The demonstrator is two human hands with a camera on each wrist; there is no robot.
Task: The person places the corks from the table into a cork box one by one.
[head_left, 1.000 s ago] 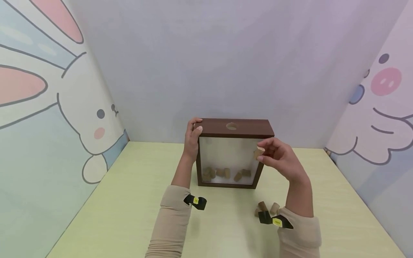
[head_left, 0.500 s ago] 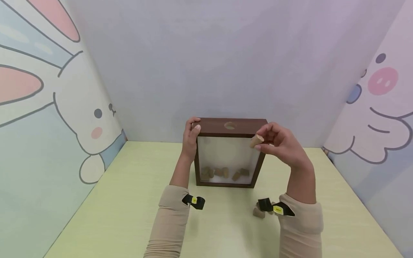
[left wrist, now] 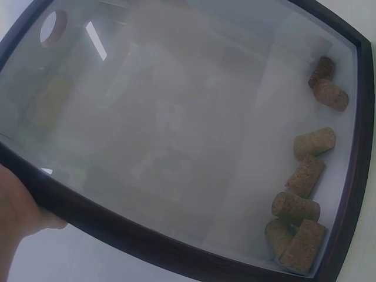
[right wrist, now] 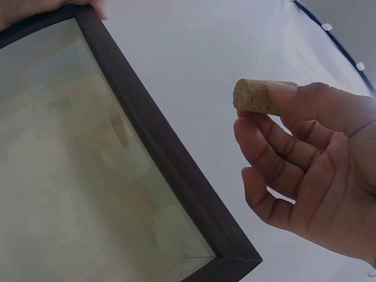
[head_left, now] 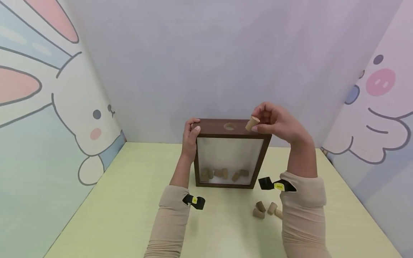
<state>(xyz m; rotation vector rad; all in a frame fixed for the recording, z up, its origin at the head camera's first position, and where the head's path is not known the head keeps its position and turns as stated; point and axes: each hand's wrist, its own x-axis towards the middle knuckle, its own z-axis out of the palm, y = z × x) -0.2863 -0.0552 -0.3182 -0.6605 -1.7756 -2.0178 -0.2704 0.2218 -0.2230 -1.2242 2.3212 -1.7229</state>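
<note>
A dark brown wooden box frame [head_left: 256, 161] with a clear front stands upright on the table, a round hole [head_left: 230, 126] in its top. Several corks [left wrist: 305, 176] lie inside along its bottom. My left hand [head_left: 190, 138] grips the box's upper left corner, thumb in front and fingers over the top. Between thumb and fingers, my right hand [head_left: 279, 122] pinches a cork [head_left: 252, 124], which overlaps the right part of the box top in the head view, to the right of the hole. In the right wrist view the cork [right wrist: 252, 96] lies sideways, apart from the frame.
Several loose corks [head_left: 259, 213] lie on the pale yellow-green table [head_left: 135, 200], in front of the box and close to the right sleeve [head_left: 303, 193]. A grey-white wall [head_left: 206, 64] rises behind the box. Side walls carry cartoon animals.
My right hand has risen with the cork from beside the box's front to the level of its top, moving slightly left. The left hand keeps its hold on the corner.
</note>
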